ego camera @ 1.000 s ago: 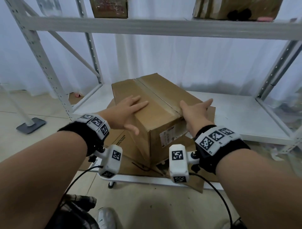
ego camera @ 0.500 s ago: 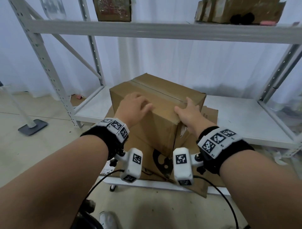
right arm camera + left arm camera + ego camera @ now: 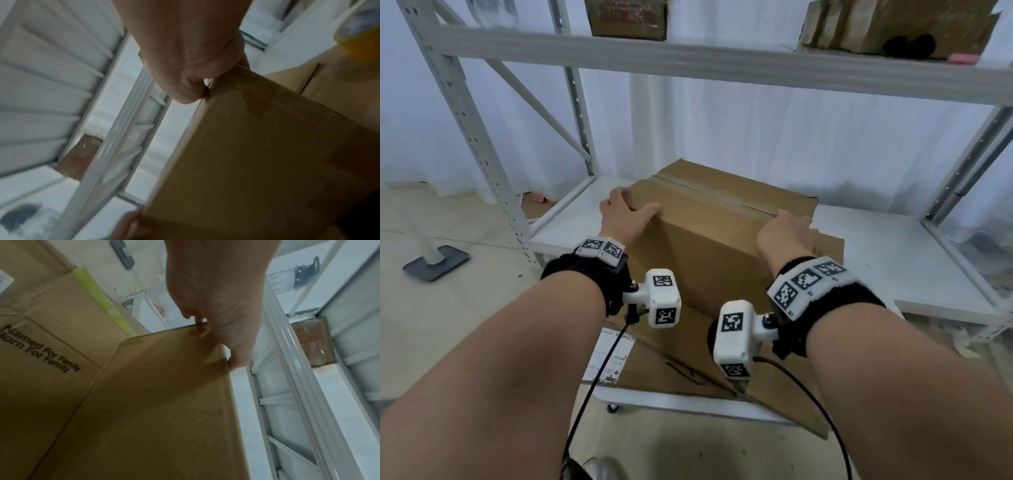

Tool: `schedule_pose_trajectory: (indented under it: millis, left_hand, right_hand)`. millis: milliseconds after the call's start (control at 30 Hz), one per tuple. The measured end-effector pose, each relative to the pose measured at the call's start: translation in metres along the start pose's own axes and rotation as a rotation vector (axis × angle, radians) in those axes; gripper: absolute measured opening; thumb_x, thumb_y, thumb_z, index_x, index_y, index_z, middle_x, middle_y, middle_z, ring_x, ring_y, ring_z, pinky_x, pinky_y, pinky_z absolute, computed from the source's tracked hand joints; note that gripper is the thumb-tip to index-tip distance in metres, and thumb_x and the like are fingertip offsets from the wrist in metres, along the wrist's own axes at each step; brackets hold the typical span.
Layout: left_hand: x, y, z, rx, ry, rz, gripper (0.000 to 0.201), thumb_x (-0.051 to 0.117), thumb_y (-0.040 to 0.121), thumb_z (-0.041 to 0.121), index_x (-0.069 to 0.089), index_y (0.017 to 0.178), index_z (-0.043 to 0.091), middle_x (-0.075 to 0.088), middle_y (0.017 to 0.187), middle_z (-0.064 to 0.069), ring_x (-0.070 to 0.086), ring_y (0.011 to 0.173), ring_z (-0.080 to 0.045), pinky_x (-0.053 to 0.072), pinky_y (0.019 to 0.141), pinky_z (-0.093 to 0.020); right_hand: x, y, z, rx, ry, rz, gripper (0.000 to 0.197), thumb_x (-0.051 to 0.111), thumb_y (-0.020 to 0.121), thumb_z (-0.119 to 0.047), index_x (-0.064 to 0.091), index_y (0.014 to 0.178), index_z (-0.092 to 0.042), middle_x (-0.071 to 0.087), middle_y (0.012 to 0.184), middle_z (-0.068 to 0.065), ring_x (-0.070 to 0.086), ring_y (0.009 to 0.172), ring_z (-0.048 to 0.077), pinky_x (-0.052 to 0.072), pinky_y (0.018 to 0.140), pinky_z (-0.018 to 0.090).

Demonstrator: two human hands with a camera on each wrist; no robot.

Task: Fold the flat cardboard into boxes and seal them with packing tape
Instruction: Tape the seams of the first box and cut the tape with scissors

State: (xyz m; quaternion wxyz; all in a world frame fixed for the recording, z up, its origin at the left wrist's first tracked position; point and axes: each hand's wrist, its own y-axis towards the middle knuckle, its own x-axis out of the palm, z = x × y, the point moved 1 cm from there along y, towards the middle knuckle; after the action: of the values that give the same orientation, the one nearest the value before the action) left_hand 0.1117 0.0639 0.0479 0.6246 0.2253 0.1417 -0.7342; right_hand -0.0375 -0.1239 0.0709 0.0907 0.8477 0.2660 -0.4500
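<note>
Both hands hold one closed cardboard box (image 3: pixel 722 236) by its top corners: the left hand (image 3: pixel 625 219) curls its fingers (image 3: pixel 198 321) over the near-left corner, the right hand (image 3: pixel 782 236) wraps the near-right corner. The box sits on flat cardboard sheets (image 3: pixel 688 356) at the front edge of the low white shelf (image 3: pixel 893 253), a taped seam (image 3: pixel 709 195) running across its top. Lifted from such shallow corner holds, it could tip or slip, and the bottom flaps might open if they are unsealed. The underside is hidden; the right fingertips seem tucked behind the edge, though blur makes that uncertain. No tape roll is clearly visible.
</note>
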Motion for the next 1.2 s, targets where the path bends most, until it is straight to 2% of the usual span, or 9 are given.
schedule_pose_trajectory:
  millis: [100, 200, 300, 400, 533, 667, 867, 967, 1200]
  left_hand:
    - [-0.007, 0.000, 0.004, -0.013, 0.048, 0.079, 0.072, 0.061, 0.083, 0.050, 0.034, 0.141, 0.016, 0.036, 0.139, -0.014, 0.042, 0.126, -0.035, 0.036, 0.106, -0.046]
    - [-0.023, -0.009, 0.016, -0.052, 0.226, 0.123, 0.065, 0.049, 0.088, 0.052, 0.044, 0.135, 0.008, 0.045, 0.135, -0.018, 0.045, 0.122, -0.038, 0.037, 0.099, -0.043]
    - [-0.032, -0.023, 0.031, 0.019, 0.349, -0.045, 0.054, 0.043, 0.087, 0.052, 0.058, 0.112, 0.007, 0.057, 0.113, -0.013, 0.053, 0.103, -0.032, 0.039, 0.083, -0.036]
    - [-0.033, -0.044, 0.041, 0.065, 0.612, -0.185, 0.055, 0.037, 0.092, 0.055, 0.054, 0.114, 0.007, 0.053, 0.113, -0.014, 0.050, 0.102, -0.030, 0.038, 0.083, -0.034]
    - [-0.010, -0.067, 0.042, 0.090, 0.885, -0.180, 0.079, 0.028, 0.096, 0.059, 0.014, 0.150, 0.004, 0.016, 0.156, -0.018, 0.026, 0.139, -0.037, 0.024, 0.111, -0.048]
    - [0.053, -0.077, 0.061, 0.395, 0.932, -0.424, 0.064, 0.011, 0.100, 0.049, -0.006, 0.154, 0.017, -0.016, 0.160, -0.005, -0.014, 0.147, -0.023, -0.009, 0.118, -0.045]
    - [0.098, -0.081, 0.084, 0.613, 0.874, -0.608, 0.054, 0.012, 0.104, 0.029, 0.001, 0.154, 0.014, -0.003, 0.162, -0.003, -0.002, 0.149, -0.017, -0.001, 0.120, -0.039]
    - [0.092, -0.077, 0.085, 0.601, 0.858, -0.626, 0.051, 0.013, 0.105, 0.029, 0.010, 0.154, 0.014, 0.005, 0.162, -0.005, 0.005, 0.149, -0.017, 0.005, 0.120, -0.038]
    - [0.020, -0.052, 0.043, 0.386, 0.909, -0.462, 0.058, 0.015, 0.104, 0.042, 0.017, 0.153, 0.011, 0.011, 0.161, -0.006, 0.014, 0.148, -0.020, 0.013, 0.120, -0.040]
  right_hand:
    - [0.000, -0.008, 0.006, -0.067, -0.128, 0.016, 0.047, 0.031, 0.098, -0.011, 0.033, 0.145, -0.011, 0.013, 0.156, 0.021, 0.032, 0.137, 0.039, 0.035, 0.105, 0.047]
    - [-0.023, 0.013, 0.008, -0.191, -0.192, -0.004, 0.043, 0.032, 0.100, -0.029, 0.044, 0.137, -0.009, 0.039, 0.145, 0.018, 0.041, 0.130, 0.038, 0.037, 0.102, 0.044]
    - [-0.046, 0.032, 0.009, -0.269, -0.269, -0.037, 0.048, 0.036, 0.095, -0.044, 0.053, 0.128, -0.014, 0.053, 0.135, 0.012, 0.050, 0.122, 0.034, 0.039, 0.099, 0.042]
    - [-0.043, 0.030, 0.020, -0.280, -0.367, -0.051, 0.048, 0.033, 0.094, -0.045, 0.055, 0.127, -0.017, 0.053, 0.136, 0.011, 0.049, 0.122, 0.036, 0.038, 0.098, 0.044]
    - [-0.024, 0.014, 0.038, -0.353, -0.458, -0.037, 0.056, 0.021, 0.100, -0.042, 0.038, 0.144, -0.012, 0.030, 0.155, 0.013, 0.026, 0.140, 0.038, 0.022, 0.114, 0.049]
    - [-0.025, 0.012, 0.044, -0.587, -0.465, -0.110, 0.055, 0.020, 0.103, -0.032, 0.018, 0.154, -0.010, 0.014, 0.162, 0.008, 0.011, 0.149, 0.024, 0.007, 0.121, 0.043]
    - [-0.026, -0.006, 0.035, -0.665, -0.478, -0.141, 0.050, 0.020, 0.104, -0.023, 0.022, 0.154, -0.016, 0.020, 0.161, 0.004, 0.018, 0.147, 0.019, 0.009, 0.118, 0.036]
    - [-0.023, -0.001, 0.027, -0.615, -0.514, -0.127, 0.046, 0.020, 0.104, -0.024, 0.037, 0.147, -0.015, 0.032, 0.156, 0.006, 0.029, 0.142, 0.024, 0.018, 0.115, 0.041]
    - [-0.010, 0.002, 0.015, -0.489, -0.529, -0.149, 0.064, 0.011, 0.102, -0.050, 0.034, 0.150, -0.014, 0.022, 0.160, 0.005, 0.020, 0.147, 0.025, 0.009, 0.119, 0.053]
